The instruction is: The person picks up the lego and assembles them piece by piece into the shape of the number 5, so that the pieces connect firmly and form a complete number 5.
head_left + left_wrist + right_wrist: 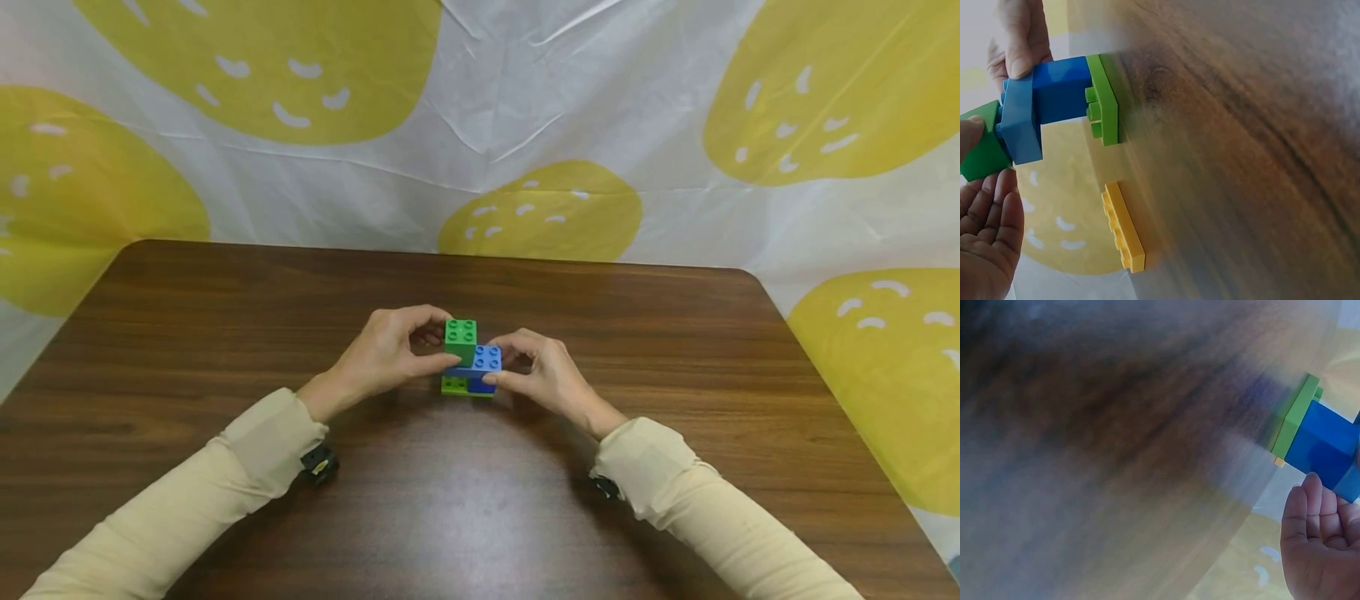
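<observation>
Reaching in from the near edge, two forearms in cream long sleeves (247, 467) are angling toward each other over the dark wooden table (187, 333), wrists low and close to the surface. Between them, the left hand (382, 354) is curling its fingers and thumb around a green plastic studded cube brick (461, 337) — thumb pressing its near face, fingers arching over the far side. Opposite, the right hand (543, 375) is pinching a flat blue plastic studded brick (480, 360), thumb at the near edge and fingers bent behind. Both pieces are sitting in one small stack near the middle of the table, over a darker blue block (1060, 87) and a lime-green flat base plate (1105, 100). Just beyond the stack, a yellow flat studded plate (1124, 226) is lying on the wood — seen only from the left wrist. Farther back, a white cloth with yellow blotches (540, 208) is hanging.
</observation>
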